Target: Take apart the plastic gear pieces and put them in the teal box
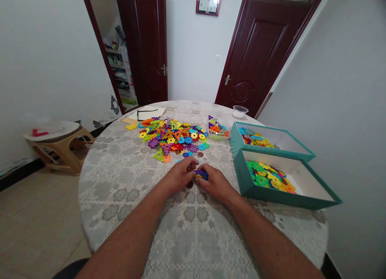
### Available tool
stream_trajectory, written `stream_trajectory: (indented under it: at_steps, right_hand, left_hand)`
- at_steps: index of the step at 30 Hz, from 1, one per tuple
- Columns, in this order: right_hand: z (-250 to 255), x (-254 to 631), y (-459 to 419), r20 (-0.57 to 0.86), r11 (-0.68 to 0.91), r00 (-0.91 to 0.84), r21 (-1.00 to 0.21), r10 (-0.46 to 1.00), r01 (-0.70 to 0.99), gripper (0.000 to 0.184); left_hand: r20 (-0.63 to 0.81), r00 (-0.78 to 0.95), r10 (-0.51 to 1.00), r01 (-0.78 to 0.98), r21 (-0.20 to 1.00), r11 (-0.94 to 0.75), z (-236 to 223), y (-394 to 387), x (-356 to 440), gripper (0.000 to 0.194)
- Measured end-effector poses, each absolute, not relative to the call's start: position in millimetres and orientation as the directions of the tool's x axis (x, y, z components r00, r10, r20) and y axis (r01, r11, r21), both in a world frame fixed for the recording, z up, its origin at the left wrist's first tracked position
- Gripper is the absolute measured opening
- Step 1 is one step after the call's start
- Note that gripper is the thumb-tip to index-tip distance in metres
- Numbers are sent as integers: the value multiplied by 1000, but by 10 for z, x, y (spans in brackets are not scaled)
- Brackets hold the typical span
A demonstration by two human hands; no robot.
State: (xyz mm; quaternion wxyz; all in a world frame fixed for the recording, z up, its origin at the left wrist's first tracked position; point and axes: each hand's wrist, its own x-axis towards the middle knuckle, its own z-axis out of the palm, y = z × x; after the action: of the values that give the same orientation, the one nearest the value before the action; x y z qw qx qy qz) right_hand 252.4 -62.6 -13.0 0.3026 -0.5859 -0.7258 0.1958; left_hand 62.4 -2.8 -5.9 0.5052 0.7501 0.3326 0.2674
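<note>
Over the near middle of the table my hands meet. My right hand [215, 180] is closed on a small cluster of notched plastic discs [201, 174], blue and purple with a bit of yellow. My left hand [181, 175] is beside it with curled fingers, its thumb tip close against the cluster; what lies between its fingers is hidden. A dark brown disc [189, 185] shows just under the left fingers. Beyond the hands spreads a pile of colourful notched discs and shaped pieces [175, 136], with a brown disc [200, 154] at its near edge.
To the right stand two teal boxes, the nearer box [289, 198] and the farther box [274, 128], both holding plastic pieces. Behind the pile are a clear tray [218, 128] of pieces, a clear bowl [240, 111], and glasses [146, 113] on paper. A stool [64, 148] stands left.
</note>
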Motion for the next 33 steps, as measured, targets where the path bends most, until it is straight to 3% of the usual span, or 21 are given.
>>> stream_trajectory:
  at_steps: [3,8,12,17,25,28,33]
  right_hand:
    - [-128,2511,-651,211,226,-116,-634,971,740,16]
    - [-138,2529,-673,234,248,-129,-601,964,760,6]
    - [-139,2547,-678,259,279,-146,-607,955,744,5]
    - [-146,2549,-678,269,277,-130,-628,954,727,3]
    - [-127,2578,-653,239,179,3,-738,971,651,11]
    - [-174,2596,-617,222,161,34,-797,974,581,13]
    - [-115,2619,-621,212,150,90,-881,973,449,18]
  left_hand:
    - [72,645,761,169,957,-234,-6,-44,611,27]
    - [225,525,821,218,896,-386,33,-2,598,26]
    - [241,455,857,254,887,-385,15,40,595,23]
    - [238,524,818,260,870,-420,-33,54,596,15]
    - [290,456,842,385,788,-480,-64,111,567,17]
    - [338,446,828,463,705,-537,-92,131,531,20]
    - [437,498,749,618,428,-660,-114,134,452,28]
